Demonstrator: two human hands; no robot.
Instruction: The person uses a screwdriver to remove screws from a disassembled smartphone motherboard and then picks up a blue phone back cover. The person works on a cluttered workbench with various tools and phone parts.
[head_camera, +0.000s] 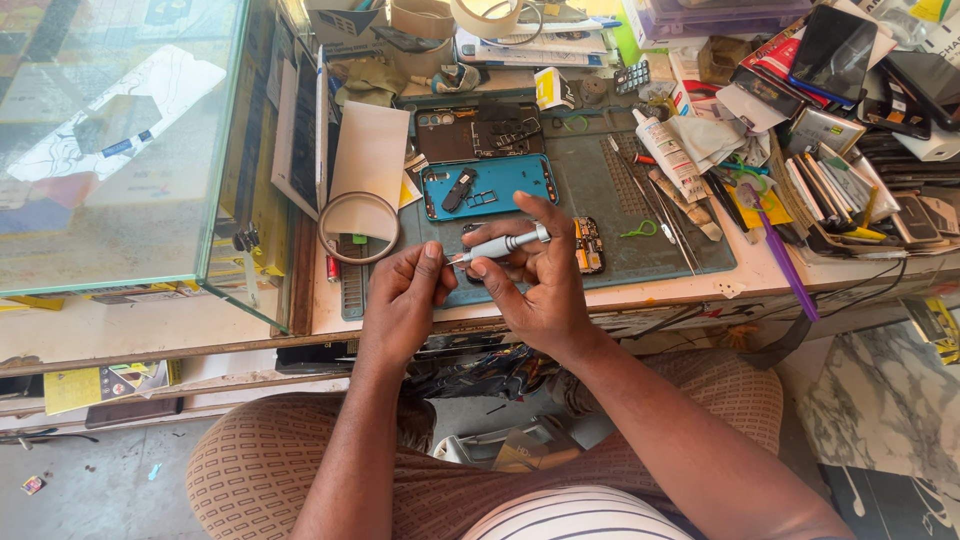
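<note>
my right hand (540, 280) holds the grey precision screwdriver (500, 245) level; left hand (405, 295) fingertips pinch its tip, steadying it above the teal phone frame (488, 186).

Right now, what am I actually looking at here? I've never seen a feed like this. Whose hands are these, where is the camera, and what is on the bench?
This is one picture from a camera worn on a person's head, looking down at their own two bare hands over a cluttered repair bench. The right hand holds a small grey screwdriver; the left hand pinches at its tip. Beyond them, on a green work mat, lie an opened blue phone shell and a small circuit board. A white glue tube and tweezers lie to the right.
</note>
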